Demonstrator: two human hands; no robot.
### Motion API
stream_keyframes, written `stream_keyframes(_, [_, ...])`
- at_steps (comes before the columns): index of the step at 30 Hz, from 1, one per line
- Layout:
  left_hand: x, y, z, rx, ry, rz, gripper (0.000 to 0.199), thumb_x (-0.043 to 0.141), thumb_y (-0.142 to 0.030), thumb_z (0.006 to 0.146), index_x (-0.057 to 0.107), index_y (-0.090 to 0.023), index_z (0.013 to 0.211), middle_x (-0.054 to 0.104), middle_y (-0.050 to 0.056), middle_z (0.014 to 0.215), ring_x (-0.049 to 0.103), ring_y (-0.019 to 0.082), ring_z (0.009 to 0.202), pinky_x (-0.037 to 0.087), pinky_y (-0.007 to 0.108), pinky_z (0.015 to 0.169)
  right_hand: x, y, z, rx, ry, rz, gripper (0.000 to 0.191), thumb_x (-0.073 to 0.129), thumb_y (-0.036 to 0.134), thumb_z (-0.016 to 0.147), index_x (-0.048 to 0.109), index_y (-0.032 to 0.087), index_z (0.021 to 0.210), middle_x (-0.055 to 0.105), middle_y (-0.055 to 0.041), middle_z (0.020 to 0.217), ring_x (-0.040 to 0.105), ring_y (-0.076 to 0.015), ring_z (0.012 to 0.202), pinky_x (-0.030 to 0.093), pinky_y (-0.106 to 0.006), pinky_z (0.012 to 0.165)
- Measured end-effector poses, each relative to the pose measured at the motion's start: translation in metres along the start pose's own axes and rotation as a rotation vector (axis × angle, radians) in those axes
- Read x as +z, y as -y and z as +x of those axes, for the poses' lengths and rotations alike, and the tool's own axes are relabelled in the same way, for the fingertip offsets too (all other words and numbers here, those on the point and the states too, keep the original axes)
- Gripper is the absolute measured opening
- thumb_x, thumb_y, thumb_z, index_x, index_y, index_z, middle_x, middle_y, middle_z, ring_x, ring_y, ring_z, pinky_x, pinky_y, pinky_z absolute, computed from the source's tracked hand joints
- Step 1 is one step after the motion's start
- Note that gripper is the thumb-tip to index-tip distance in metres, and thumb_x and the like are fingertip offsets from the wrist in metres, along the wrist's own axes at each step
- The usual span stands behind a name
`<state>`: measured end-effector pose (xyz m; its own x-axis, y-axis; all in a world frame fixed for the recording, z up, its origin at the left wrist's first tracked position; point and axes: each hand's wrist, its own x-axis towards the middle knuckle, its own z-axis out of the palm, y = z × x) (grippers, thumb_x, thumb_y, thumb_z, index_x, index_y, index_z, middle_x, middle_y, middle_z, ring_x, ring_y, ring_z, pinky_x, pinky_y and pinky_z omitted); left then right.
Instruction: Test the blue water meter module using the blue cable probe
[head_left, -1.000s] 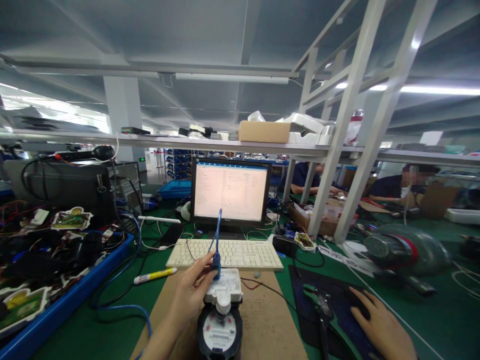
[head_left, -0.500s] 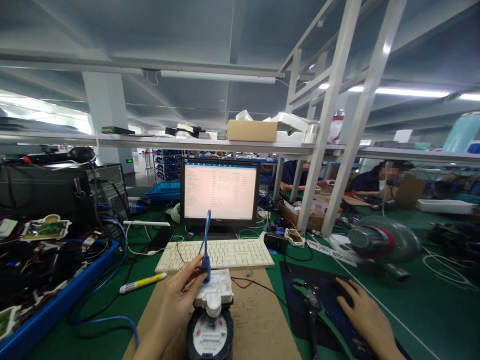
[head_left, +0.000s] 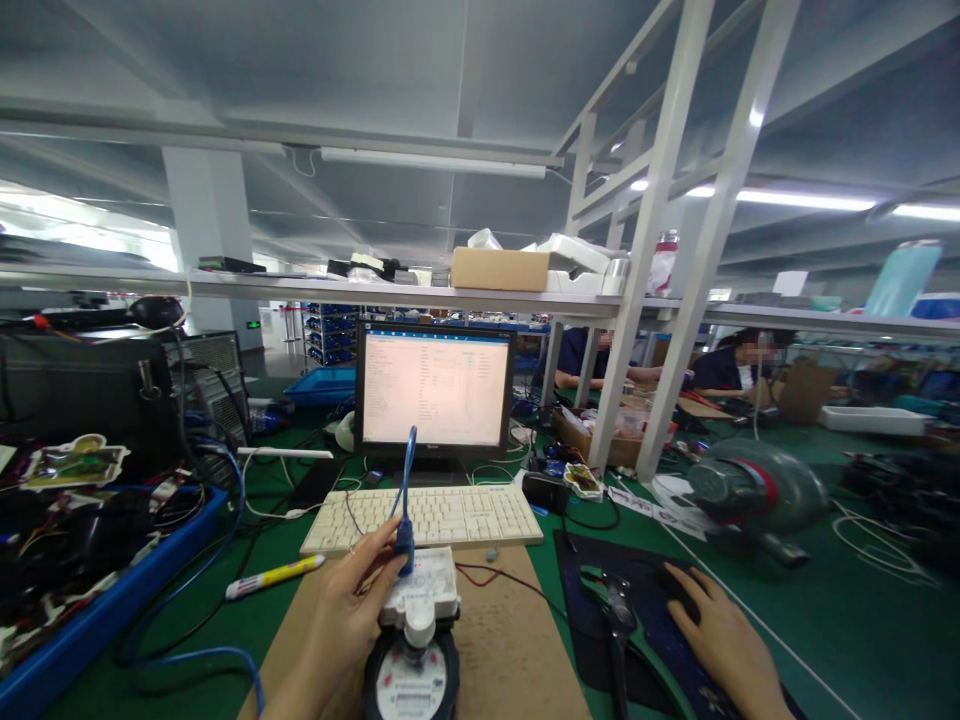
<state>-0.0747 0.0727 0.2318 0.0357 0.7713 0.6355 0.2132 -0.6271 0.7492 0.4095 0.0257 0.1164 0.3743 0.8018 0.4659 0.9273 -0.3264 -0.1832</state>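
Observation:
My left hand (head_left: 349, 595) pinches the plug of a blue cable (head_left: 406, 538) between thumb and fingers. The plug stands upright at the back left of a white plastic module (head_left: 426, 582); how far it sits in is hidden by my fingers. Small red lights show on the module. Joined in front of it is a round meter (head_left: 411, 680) with a black rim and a white dial. My right hand (head_left: 724, 630) rests over a dark computer mouse (head_left: 686, 592) on the black mouse pad (head_left: 581, 565). Green-handled pliers (head_left: 619, 610) lie left of that hand.
Behind the hands stand a cream keyboard (head_left: 442, 515) and a lit monitor (head_left: 435, 390). A blue bin (head_left: 150, 605) of parts is at left, near a yellow marker (head_left: 276, 577). Cardboard (head_left: 510, 640) lies under the meter. Shelf posts (head_left: 645, 260) rise at right; two people sit beyond.
The whole view has shifted slightly, so things appear a little further left and lower. Both hands keep their places, the left at the plug and the right on the mouse.

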Motion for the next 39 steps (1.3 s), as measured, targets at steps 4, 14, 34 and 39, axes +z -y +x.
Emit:
stream_keyframes(4, [-0.0007,0.0027,0.0004,0.011,-0.025,0.003,0.037,0.065,-0.032,0.077,0.064,-0.022,0.112,0.07,0.007,0.102,0.069,0.018,0.085,0.056,0.022,0.076,0.0001,0.0007,0.0004,-0.004,-0.009,0.003,0.054,0.028,0.04,0.085,0.055,0.018,0.126,0.049,-0.0146,0.128,0.058,-0.0278,0.102,0.047,-0.042,0.091])
stream_keyframes(14, [-0.001,0.0077,0.0008,0.016,-0.014,0.015,0.039,0.064,-0.032,0.077,0.063,-0.019,0.114,0.069,0.009,0.107,0.069,0.017,0.087,0.055,0.02,0.078,-0.0058,0.005,0.0002,-0.004,-0.001,-0.017,0.051,0.033,0.036,0.084,0.056,0.018,0.126,0.051,-0.0156,0.127,0.059,-0.0285,0.103,0.049,-0.042,0.089])
stream_keyframes(34, [0.0006,0.0014,0.0018,0.031,-0.019,0.016,0.036,0.063,-0.029,0.078,0.063,-0.022,0.114,0.07,0.007,0.101,0.068,0.017,0.084,0.057,0.023,0.075,-0.001,0.0031,0.001,-0.015,-0.007,0.0,0.058,0.023,0.042,0.085,0.056,0.016,0.126,0.046,-0.017,0.129,0.057,-0.0299,0.103,0.044,-0.044,0.093])
stream_keyframes(39, [0.0001,0.0049,0.0002,0.028,-0.013,0.033,0.037,0.062,-0.029,0.079,0.062,-0.023,0.116,0.069,0.006,0.103,0.068,0.017,0.085,0.057,0.024,0.076,0.0007,0.0009,0.0009,-0.015,-0.013,0.005,0.061,0.022,0.044,0.084,0.055,0.016,0.126,0.047,-0.0166,0.127,0.057,-0.0304,0.104,0.045,-0.044,0.093])
